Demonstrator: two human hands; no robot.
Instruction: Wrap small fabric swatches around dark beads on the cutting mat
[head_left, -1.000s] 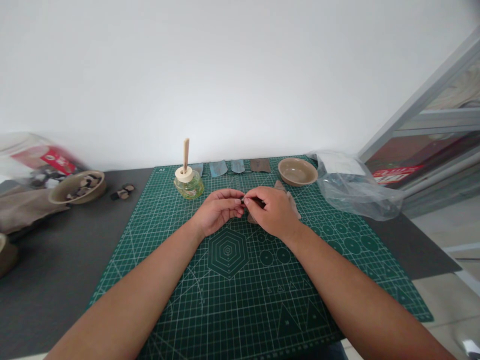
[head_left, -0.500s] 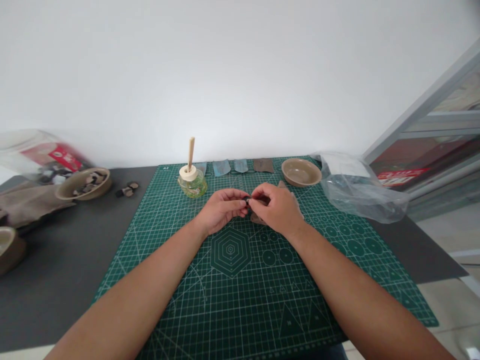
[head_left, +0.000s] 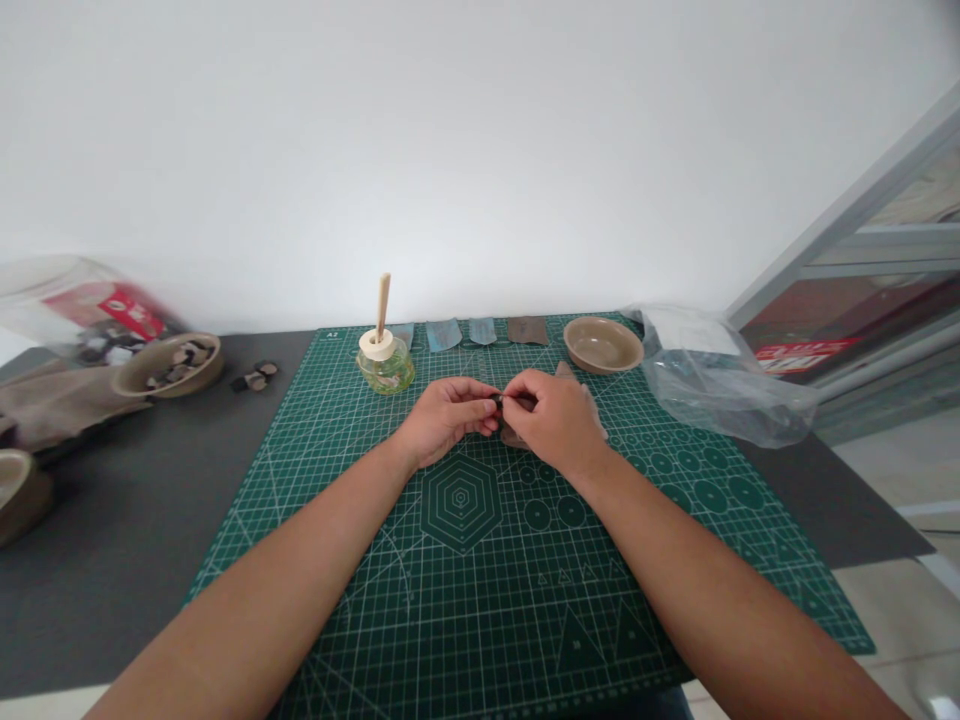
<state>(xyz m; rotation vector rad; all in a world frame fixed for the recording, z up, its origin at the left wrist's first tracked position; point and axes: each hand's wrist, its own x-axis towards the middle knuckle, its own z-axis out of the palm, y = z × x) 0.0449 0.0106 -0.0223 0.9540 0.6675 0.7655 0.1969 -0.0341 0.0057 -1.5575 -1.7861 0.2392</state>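
Observation:
Over the middle of the green cutting mat, my left hand pinches a small dark piece between thumb and fingers. My right hand meets it from the right, its thumb and forefinger closed at the same piece. Most of the piece is hidden by the fingertips. A brownish cloth lies under my right hand, mostly covered by it. Beyond my hands stands a glass jar with a pale lid and a wooden stick upright in it.
Small blue-grey patches and a brown patch line the mat's back edge. Behind my right hand is a beige bowl, beside a clear plastic bag. At left are a bowl of pieces, loose pieces and another bowl.
The fingertips of my right hand have shifted very slightly around the small dark piece. Both hands otherwise stay in the same place.

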